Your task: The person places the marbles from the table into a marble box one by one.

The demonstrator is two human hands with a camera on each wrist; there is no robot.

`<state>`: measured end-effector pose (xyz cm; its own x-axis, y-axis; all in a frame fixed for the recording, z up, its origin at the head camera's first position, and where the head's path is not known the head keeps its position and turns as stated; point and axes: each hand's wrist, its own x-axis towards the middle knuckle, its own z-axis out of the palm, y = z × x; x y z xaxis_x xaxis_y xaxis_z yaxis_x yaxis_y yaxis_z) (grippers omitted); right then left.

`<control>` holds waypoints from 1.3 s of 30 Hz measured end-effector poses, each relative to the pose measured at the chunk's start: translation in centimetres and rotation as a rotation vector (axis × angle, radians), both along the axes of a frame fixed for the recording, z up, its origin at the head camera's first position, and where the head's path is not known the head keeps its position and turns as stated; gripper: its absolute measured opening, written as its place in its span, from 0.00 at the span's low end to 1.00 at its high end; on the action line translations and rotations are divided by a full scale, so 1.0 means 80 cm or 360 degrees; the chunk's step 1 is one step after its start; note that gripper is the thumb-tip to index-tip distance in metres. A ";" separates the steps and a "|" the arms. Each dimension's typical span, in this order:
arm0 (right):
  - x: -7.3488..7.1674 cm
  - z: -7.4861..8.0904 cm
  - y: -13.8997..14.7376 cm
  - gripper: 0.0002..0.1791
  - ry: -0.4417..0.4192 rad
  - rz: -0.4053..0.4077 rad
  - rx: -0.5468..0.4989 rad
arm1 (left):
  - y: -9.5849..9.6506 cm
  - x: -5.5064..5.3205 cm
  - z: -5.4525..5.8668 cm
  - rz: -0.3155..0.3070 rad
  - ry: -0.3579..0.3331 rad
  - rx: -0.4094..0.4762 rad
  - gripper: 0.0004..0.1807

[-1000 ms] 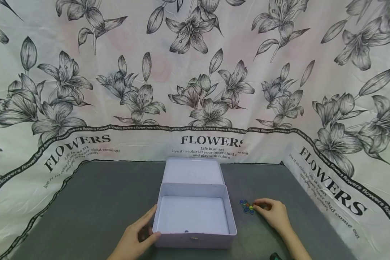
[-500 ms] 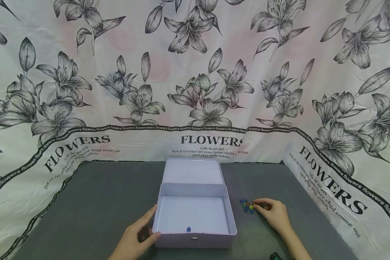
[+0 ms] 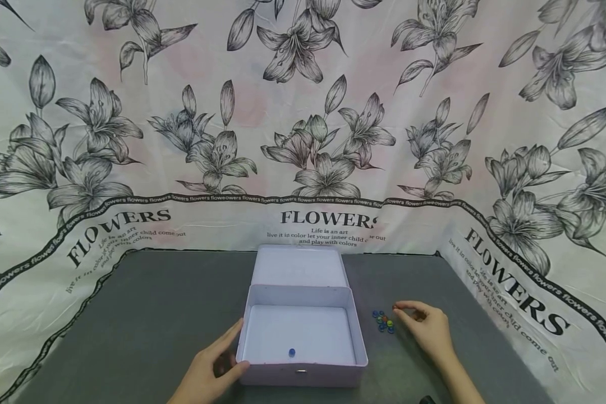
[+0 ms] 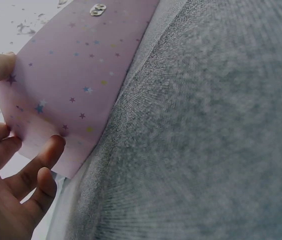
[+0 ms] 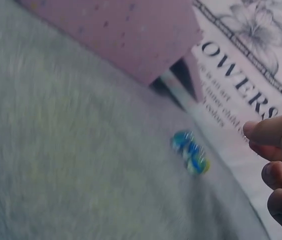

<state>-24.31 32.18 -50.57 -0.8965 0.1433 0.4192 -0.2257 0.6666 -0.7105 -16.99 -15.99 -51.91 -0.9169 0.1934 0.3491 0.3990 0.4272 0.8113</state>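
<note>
A lilac box (image 3: 303, 375) with small printed stars stands with its lid (image 3: 301, 266) raised at the back. My left hand (image 3: 213, 362) holds its front left corner, thumb at the front and fingers along the left side. One blue marble (image 3: 292, 353) lies inside near the front wall. Right of the box, a cluster of several glass marbles (image 3: 382, 324), mostly blue with some yellow and red, sits on the table. My right hand (image 3: 426, 328) is just right of them, thumb and forefinger pinching a small reddish marble, mostly hidden by the fingertips.
A dark grey cloth (image 3: 182, 303) covers the table. Behind and along both sides hangs a white curtain (image 3: 328, 168) printed with lilies and lettering. The box has a metal clasp (image 4: 98, 10) on its front. A small black object (image 3: 427, 400) shows at the bottom edge.
My right hand has lifted slightly up and away from the marble cluster, with the reddish marble at its fingertips. The blue marble has rolled a little inside the box. The left hand stays put.
</note>
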 end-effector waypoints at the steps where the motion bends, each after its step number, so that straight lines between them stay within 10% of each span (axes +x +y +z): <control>1: 0.001 0.004 -0.002 0.06 0.0007 0.0002 -0.0013 | 0.000 0.000 0.000 -0.0003 -0.0002 0.0000 0.40; 18: 0.006 0.052 -0.054 0.07 0.0247 0.0277 -0.0153 | -0.001 0.001 0.004 -0.0043 0.0092 0.0032 0.40; 28: -0.010 0.061 -0.122 0.07 0.0279 0.0389 -0.0190 | -0.002 0.002 0.003 0.0012 -0.0111 0.0006 0.40; 39: -0.029 0.073 -0.203 0.07 0.0314 0.0615 -0.0149 | 0.001 0.000 0.003 0.0001 -0.0079 0.0019 0.40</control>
<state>-26.65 15.94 -44.73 -0.7960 -0.1412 0.5886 -0.5828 0.4412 -0.6824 -17.02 -15.94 -51.70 -0.9334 0.1887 0.3053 0.3577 0.4180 0.8351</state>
